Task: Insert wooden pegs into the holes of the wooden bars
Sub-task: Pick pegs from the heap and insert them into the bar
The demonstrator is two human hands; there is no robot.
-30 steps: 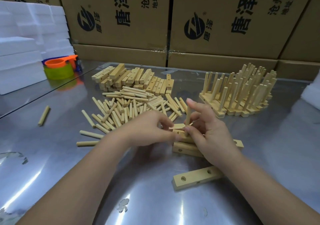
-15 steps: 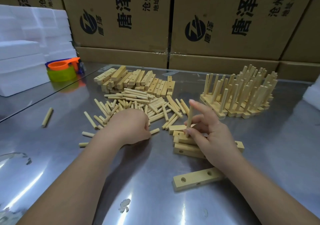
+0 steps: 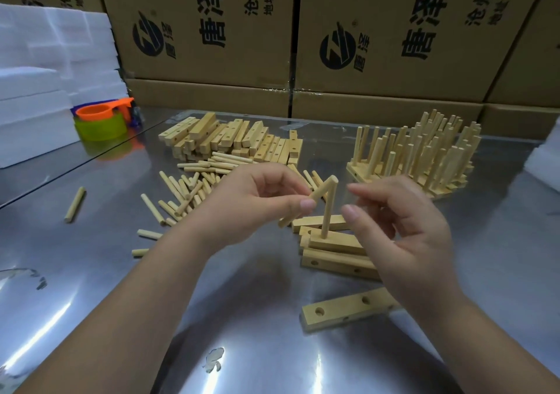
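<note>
At the middle of the steel table [image 3: 272,348], on a short stack of bars [image 3: 336,260], pale and square-edged: an upright peg [image 3: 328,208], smooth and round, seated in the top bar's hole. Just left of it, a second peg [image 3: 318,193] pinched between thumb and forefinger of the left hand [image 3: 251,199], slanted, its upper end level with the standing one's tip; whether touching, impossible to tell. Nothing held in the right hand [image 3: 403,227]: fingers relaxed, loosely curled, thumb near the upright peg but apart from it. Nearer, flat on the glossy metal, a single bar [image 3: 342,312] with two round holes. Behind the left hand, scattered loose dowels [image 3: 185,190]; beyond them, a heap of drilled bars [image 3: 236,139]. Far right, a bristling cluster of finished bars [image 3: 424,157]. Along the back, printed cardboard boxes [image 3: 206,30]; at left, white foam blocks [image 3: 36,90] and an orange scoop [image 3: 97,111] on a translucent green tub [image 3: 100,128].
</note>
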